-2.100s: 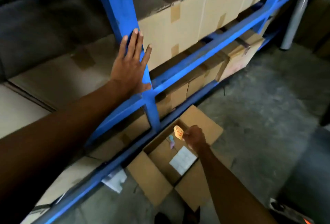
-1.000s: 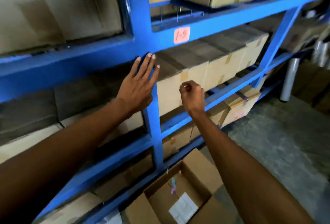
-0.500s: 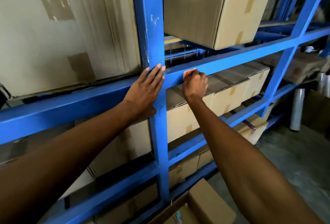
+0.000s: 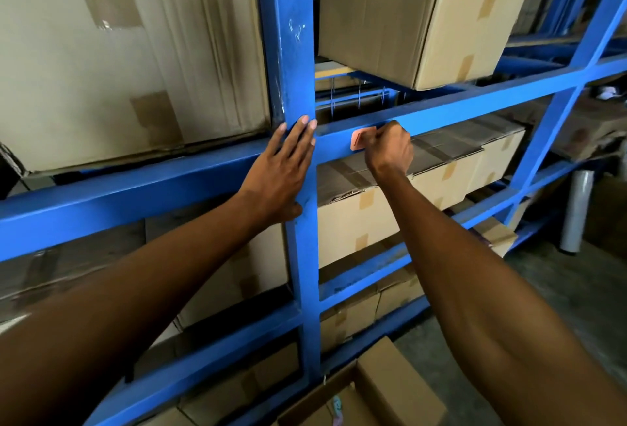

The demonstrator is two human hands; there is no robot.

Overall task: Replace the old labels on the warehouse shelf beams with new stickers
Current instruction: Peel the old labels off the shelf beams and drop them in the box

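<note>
Label (image 4: 359, 139), orange-pink, sits on blue beam (image 4: 475, 110) at frame centre, just right of upright post (image 4: 298, 256). Right hand (image 4: 390, 150) curled tight, fingertips pinching label's right edge. Left hand (image 4: 280, 174) spread flat against post, holding nothing. Risks: tearing label mid-peel, leaving residue or scraps on beam, from pulling too fast at steep angle. Versus half second ago: label now visible beside knuckles, previously covered by fist; view closer in.
</note>
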